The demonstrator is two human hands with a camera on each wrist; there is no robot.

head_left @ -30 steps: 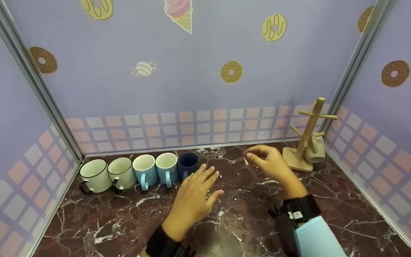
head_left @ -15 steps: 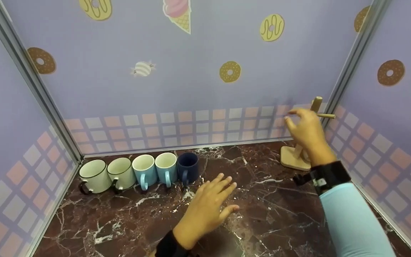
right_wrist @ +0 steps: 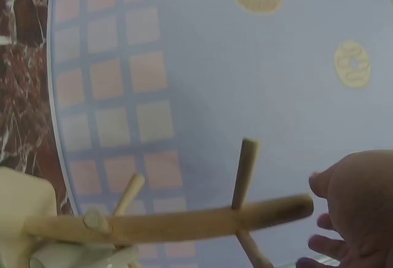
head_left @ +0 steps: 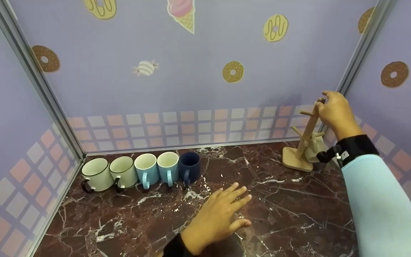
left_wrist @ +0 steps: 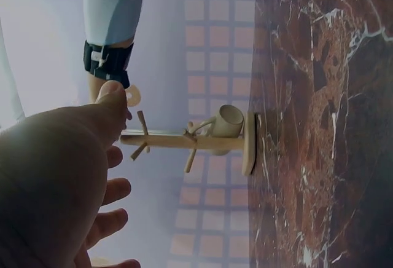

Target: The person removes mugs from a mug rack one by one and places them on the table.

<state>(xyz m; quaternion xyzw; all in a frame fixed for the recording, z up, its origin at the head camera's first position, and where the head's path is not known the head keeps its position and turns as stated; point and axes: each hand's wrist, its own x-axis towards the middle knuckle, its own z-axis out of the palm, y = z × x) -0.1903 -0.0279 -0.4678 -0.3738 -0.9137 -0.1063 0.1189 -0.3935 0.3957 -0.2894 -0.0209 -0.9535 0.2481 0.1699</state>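
Observation:
At the top of a wooden mug tree (head_left: 307, 134), my right hand (head_left: 335, 110) has its thumb and fingers close by the post's end. In the right wrist view a gap shows between that thumb and the post (right_wrist: 178, 224). A pale mug (head_left: 312, 151) hangs by its handle from a low peg on the tree's right side. My left hand (head_left: 218, 216) is spread above the counter, palm down and holding nothing. Closest to it is a dark blue mug (head_left: 189, 167), up and to its left in the head view.
Left of the dark blue mug stand two light blue mugs (head_left: 147, 171) and two cream mugs with black handles (head_left: 97, 175), all in a row. Patterned walls (head_left: 205, 89) enclose the dark marbled counter (head_left: 127, 221) at the back and both sides.
My right hand has moved right and up from the counter's middle to the mug tree's top. My left hand has drifted right and toward me, away from the dark blue mug.

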